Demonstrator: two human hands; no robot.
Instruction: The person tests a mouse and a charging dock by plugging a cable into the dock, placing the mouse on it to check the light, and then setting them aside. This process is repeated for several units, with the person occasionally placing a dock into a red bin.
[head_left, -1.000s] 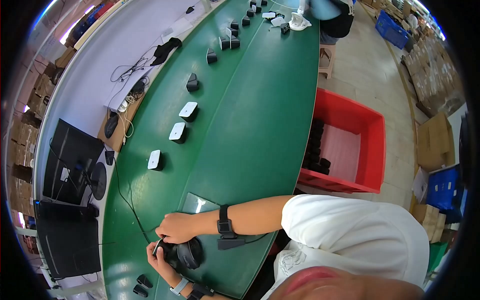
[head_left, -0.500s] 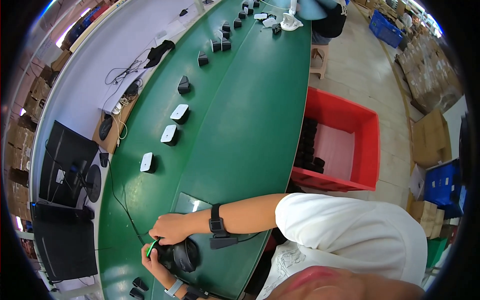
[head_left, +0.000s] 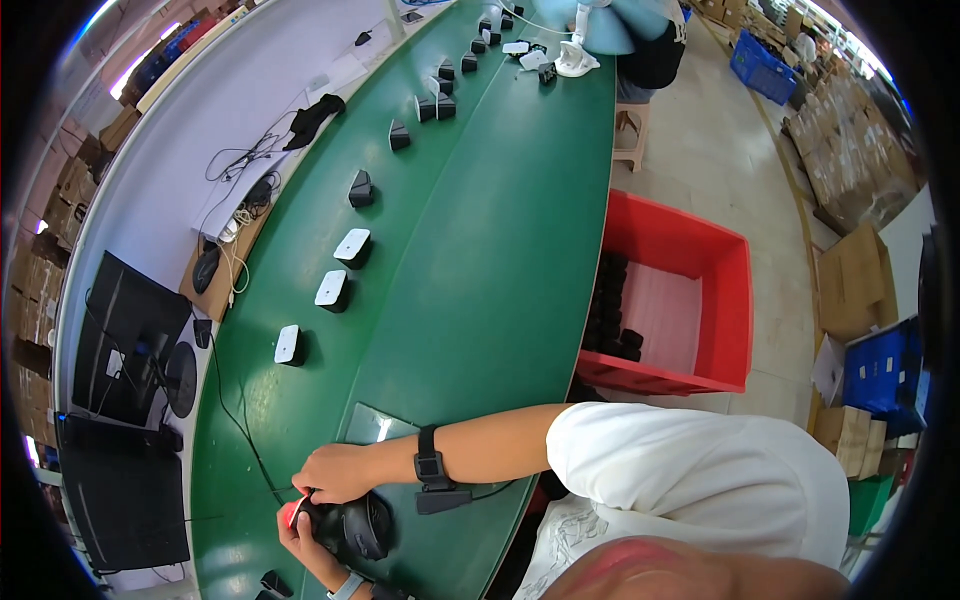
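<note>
My left hand (head_left: 312,552) is closed round a small black device with a lit red face (head_left: 291,514). Over its upper side, my right hand (head_left: 338,474) has its fingers bent in a pinch; what lies between the fingertips is hidden. A thin black cable (head_left: 247,437) runs across the green table to the hands. Close beside them lies a black rounded thing (head_left: 366,527), like a headphone ear cup. A flat glassy plate (head_left: 376,427) lies partly under my right forearm.
Black blocks with white faces (head_left: 352,246) stand in a line along the green table (head_left: 470,270). Two monitors (head_left: 122,490) stand at left. A red bin (head_left: 722,310) with black pieces sits right of the table. Far off are a white fan (head_left: 577,58) and a seated person (head_left: 650,60).
The light on the device in my left hand has turned from green to red. The view has shifted slightly; both hands stay at the device.
</note>
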